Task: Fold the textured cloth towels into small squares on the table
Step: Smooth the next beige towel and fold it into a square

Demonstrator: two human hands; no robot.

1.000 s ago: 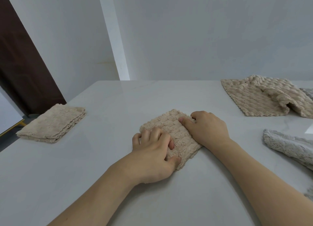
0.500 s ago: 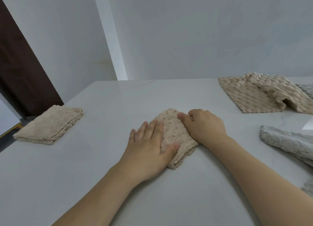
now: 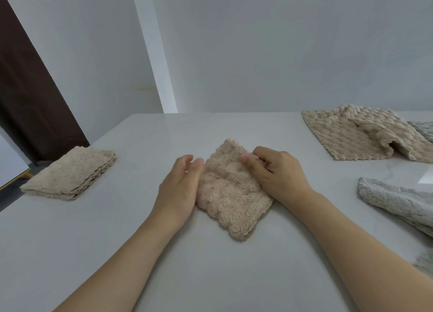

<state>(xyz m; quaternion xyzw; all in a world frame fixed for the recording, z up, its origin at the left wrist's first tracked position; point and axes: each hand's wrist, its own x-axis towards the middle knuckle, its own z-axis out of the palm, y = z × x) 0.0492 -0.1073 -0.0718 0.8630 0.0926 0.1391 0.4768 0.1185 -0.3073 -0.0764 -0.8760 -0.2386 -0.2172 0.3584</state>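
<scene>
A beige textured towel (image 3: 230,192), folded into a small square, lies on the white table (image 3: 117,241) in front of me. My left hand (image 3: 179,190) stands on edge against the towel's left side, fingers straight and together, holding nothing. My right hand (image 3: 277,172) rests on the towel's right upper corner, thumb and fingers curled on the cloth. A folded beige towel stack (image 3: 70,173) lies at the table's left edge.
An unfolded beige towel (image 3: 358,135) lies crumpled at the back right. A grey towel (image 3: 398,201) lies at the right, another grey one (image 3: 421,128) behind the beige. White walls stand behind the table; a dark door (image 3: 28,101) is at left.
My left hand has slid off the top of the towel to its left side and turned on edge. The towel's face is now uncovered. My right hand stays on the right corner.
</scene>
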